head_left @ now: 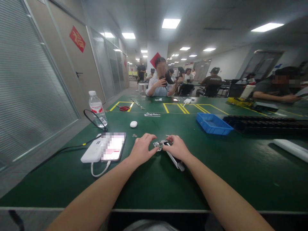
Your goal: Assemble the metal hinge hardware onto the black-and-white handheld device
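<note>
My left hand point(143, 148) curls its thumb and index finger around a small silvery metal bracket point(157, 145). My right hand point(177, 148) is closed on the upper end of a long, narrow white-and-black housing point(173, 158), which slants down to the right. The bracket meets the housing's upper end between my two hands. How they join is hidden by the fingers. Small metal rings point(134, 135) lie beyond my left hand, and another small metal part point(167, 135) lies just past my right fingertips.
On the left are a white power bank point(92, 150), a lit phone point(116, 147) with a cable and a water bottle point(97, 110). Ahead lie a white earbud case point(133, 124), red-handled scissors point(124, 108) and metal strips point(152, 114). A blue tray point(214, 124) stands right; a person point(160, 80) sits opposite.
</note>
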`<state>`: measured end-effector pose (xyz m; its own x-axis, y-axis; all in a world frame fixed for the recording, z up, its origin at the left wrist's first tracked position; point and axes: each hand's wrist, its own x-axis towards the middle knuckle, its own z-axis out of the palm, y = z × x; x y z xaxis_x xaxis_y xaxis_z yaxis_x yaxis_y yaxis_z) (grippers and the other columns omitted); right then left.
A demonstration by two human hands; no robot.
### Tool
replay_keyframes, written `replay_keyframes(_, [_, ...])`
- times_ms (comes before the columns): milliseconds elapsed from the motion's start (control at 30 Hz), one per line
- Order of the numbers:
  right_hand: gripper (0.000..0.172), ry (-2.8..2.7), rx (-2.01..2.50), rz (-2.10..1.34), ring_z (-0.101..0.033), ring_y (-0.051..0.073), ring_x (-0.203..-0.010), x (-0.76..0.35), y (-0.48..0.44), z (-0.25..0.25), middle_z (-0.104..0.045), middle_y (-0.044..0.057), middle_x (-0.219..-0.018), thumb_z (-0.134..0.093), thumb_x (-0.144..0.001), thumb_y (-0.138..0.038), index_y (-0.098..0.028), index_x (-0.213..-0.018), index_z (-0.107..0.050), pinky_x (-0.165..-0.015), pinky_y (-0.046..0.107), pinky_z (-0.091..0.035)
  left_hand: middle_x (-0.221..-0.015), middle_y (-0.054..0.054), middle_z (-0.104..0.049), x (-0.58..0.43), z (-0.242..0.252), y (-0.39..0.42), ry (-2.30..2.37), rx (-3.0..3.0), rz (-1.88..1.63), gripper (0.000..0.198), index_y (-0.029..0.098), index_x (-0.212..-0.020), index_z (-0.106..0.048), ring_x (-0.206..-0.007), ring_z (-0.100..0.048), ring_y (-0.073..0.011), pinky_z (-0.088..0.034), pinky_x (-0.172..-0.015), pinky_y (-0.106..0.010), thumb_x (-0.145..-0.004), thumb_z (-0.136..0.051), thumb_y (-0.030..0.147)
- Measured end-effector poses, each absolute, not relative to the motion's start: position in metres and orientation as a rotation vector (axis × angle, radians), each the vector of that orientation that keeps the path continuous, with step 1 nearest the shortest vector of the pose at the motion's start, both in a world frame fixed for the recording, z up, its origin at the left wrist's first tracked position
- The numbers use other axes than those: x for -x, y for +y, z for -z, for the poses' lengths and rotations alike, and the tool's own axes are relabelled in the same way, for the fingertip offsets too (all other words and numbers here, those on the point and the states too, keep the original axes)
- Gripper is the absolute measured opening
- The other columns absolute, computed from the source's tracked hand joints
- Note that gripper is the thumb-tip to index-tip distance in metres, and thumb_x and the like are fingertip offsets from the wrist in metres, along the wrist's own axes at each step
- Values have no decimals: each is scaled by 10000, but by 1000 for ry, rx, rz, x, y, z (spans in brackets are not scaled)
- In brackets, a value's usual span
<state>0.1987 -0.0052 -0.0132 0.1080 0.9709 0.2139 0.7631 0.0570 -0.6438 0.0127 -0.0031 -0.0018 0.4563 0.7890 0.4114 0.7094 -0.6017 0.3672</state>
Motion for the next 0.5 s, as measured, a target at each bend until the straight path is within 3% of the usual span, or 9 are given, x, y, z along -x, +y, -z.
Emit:
replay_keyframes(300, [450, -1418, 1912, -483, -601, 199, -811, -253, 27, 15, -649, 79, -889, -671, -598, -366, -120, -973, -635, -672, 270, -442, -1194, -64, -515, -10, 1, -5, 1256, -2563, -681, 388, 237, -1182, -475, -1081, -519, -236, -398, -917, -406, -812, -562, 316])
replay_keyframes(500, [444, -1241, 2101, -399, -616, 220, -860, -323, 24, 18, -663, 111, -972, -658, -639, -379, -117, -996, -644, -684, 274, -437, -1241, -81, -475, -10, 7, -5, 1187, -2617, -482, 475, 247, -1260, -410, -1159, -454, -242, -381, -955, -404, -820, -549, 358])
